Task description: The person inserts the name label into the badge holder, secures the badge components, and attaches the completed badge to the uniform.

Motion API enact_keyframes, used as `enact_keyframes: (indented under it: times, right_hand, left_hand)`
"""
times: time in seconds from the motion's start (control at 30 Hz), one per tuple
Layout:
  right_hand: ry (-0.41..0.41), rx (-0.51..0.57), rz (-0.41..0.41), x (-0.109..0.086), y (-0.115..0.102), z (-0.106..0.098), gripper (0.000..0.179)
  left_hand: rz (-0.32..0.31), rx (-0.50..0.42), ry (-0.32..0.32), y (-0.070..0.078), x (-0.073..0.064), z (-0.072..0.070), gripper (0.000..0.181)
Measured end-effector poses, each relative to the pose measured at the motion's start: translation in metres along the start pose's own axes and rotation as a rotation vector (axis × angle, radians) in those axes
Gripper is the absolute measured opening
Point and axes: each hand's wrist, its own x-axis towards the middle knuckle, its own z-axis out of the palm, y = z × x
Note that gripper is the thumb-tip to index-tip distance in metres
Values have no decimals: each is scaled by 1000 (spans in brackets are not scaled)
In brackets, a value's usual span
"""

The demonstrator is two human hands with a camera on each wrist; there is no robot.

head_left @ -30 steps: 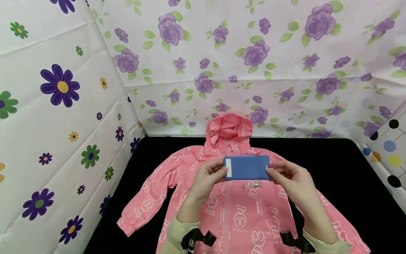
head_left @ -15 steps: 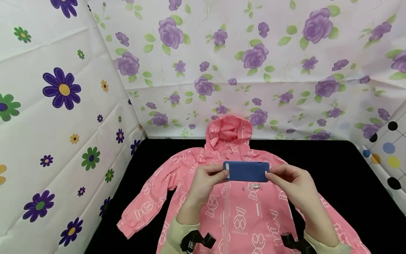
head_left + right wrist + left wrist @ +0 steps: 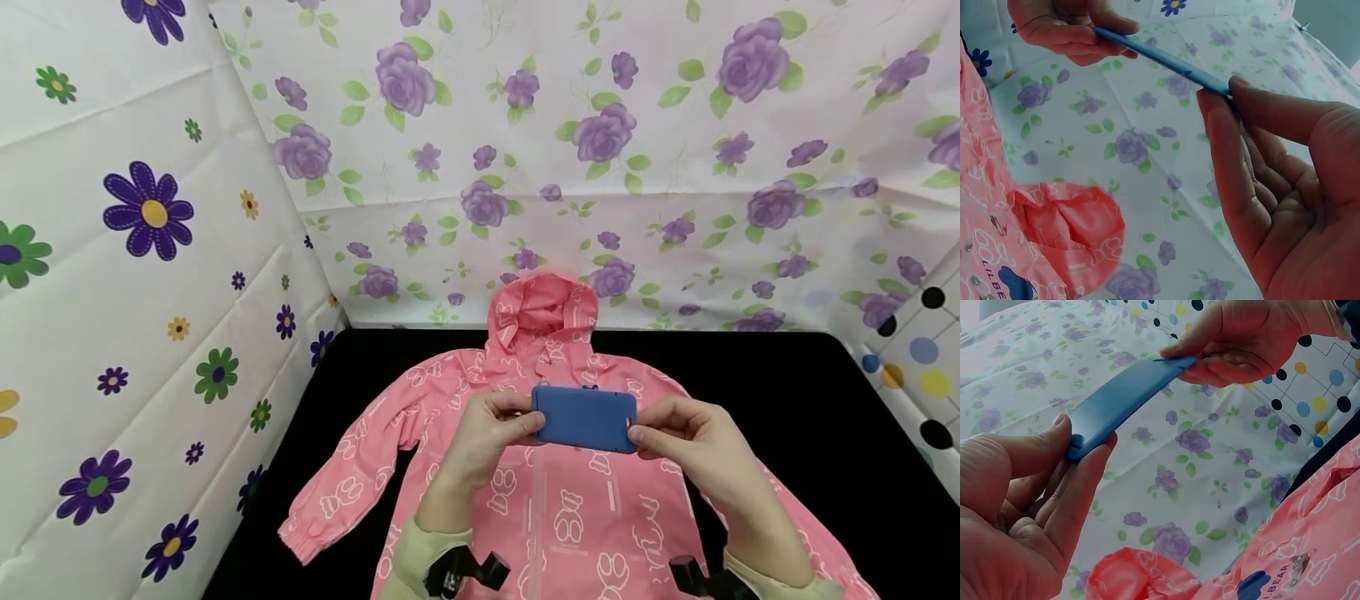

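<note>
A thin blue phone case [image 3: 585, 419] is held between both hands above the pink jacket [image 3: 570, 517] in the head view. My left hand [image 3: 486, 437] pinches one short end between thumb and fingers, and my right hand [image 3: 697, 446] pinches the other. Its smooth blue face points toward the head camera, with the right end slightly lower. A cutout shows by the right thumb. From the left wrist, the phone case [image 3: 1125, 403] slants up toward the right hand. Seen almost edge-on in the right wrist view, the phone case [image 3: 1166, 59] is a narrow strip.
The jacket lies spread on a black table [image 3: 772, 383], its hood [image 3: 543, 304] toward the back. White sheeting with purple roses [image 3: 480, 150] rises behind, and a flower-patterned sheet [image 3: 97, 333] stands on the left. Dotted sheeting [image 3: 926, 367] borders the right side.
The phone case has been turned over between the hands; its white-label side has gone out of sight and the plain face shows. It now sits slightly lower, hiding the jacket's small chest print.
</note>
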Motion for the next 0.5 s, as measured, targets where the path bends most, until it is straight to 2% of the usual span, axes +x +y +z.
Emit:
enact_keyframes:
  times: [0.17, 0.3, 0.5]
  right_hand:
    - [-15, -85, 51, -4, -3, 1, 19]
    - [44, -147, 79, -6, -7, 4, 15]
    - [96, -174, 65, -5, -9, 7, 11]
  left_hand:
    - [-8, 14, -5, -1, 0, -1, 28]
    - [-6, 6, -2, -2, 0, 0, 27]
    - [-1, -31, -20, -1, 1, 2, 29]
